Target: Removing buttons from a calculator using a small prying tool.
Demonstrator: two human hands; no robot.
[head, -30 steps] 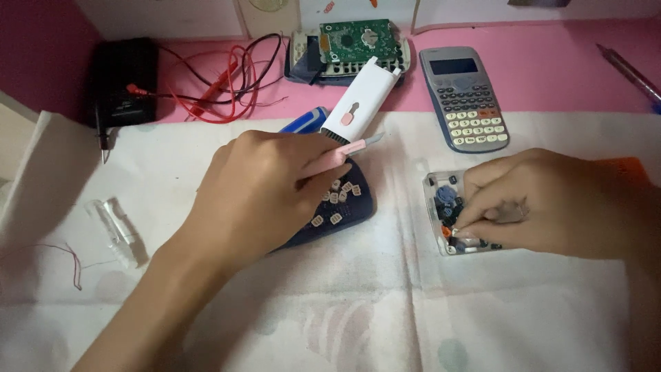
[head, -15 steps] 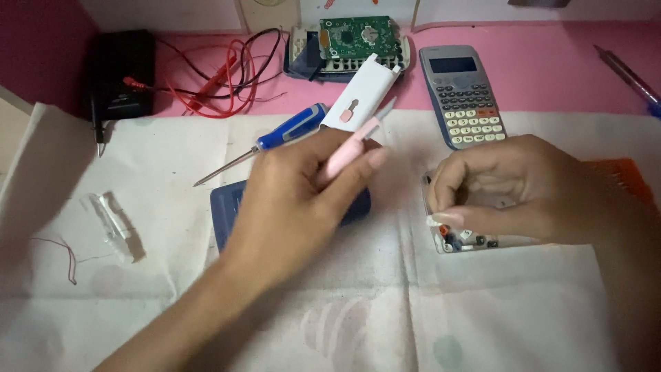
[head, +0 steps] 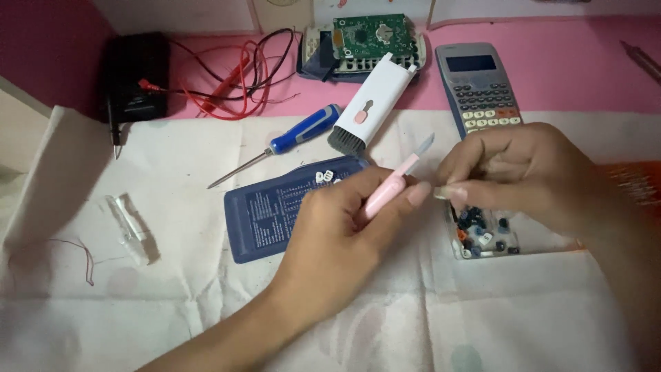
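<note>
- The left hand (head: 344, 241) is nearest; its fingers are closed tight around a pink tool (head: 394, 184) with a thin grey tip that points up and to the right.
- The right hand (head: 523, 176) is just beside that tip; its thumb and first finger are pinched together, and I cannot tell if something tiny sits between them.
- Under the right hand lies a clear little tray (head: 482, 238) with small dark and white key pieces in it.
- Under the left hand lies a dark blue flat cover (head: 268, 213); a few small white key pieces rest near its top edge.
- All of this sits on a white crumpled cloth (head: 206, 303) spread over the bench; a small clear plastic bit (head: 127, 219) lies on the cloth to the left.
- Farther back lie a blue screwdriver (head: 303, 131) and a white cleaning brush (head: 368, 107) with dark bristles.
- A grey calculator (head: 482, 86) lies on the pink bench (head: 571, 69), just behind the right hand.
- Farthest away are an opened calculator with a green circuit board (head: 375, 34), red and black wires (head: 234, 76), and a black meter (head: 134, 79) on the left.
</note>
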